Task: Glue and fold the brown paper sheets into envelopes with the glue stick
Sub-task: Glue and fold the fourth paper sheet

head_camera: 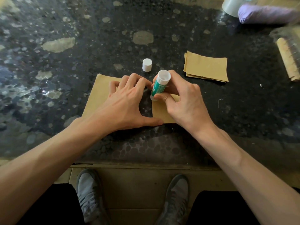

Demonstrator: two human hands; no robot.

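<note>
Gluing seems underway mid-frame: right hand [181, 101] clamped round the glue stick [159, 86], left hand [128, 101] flat on the brown sheet [95, 98]. Folding remains.

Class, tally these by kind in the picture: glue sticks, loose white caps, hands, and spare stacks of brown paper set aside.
Glue stick: 1
Loose white cap: 1
Hands: 2 (left hand, right hand)
Spare stack of brown paper: 1
Total: 5
</note>
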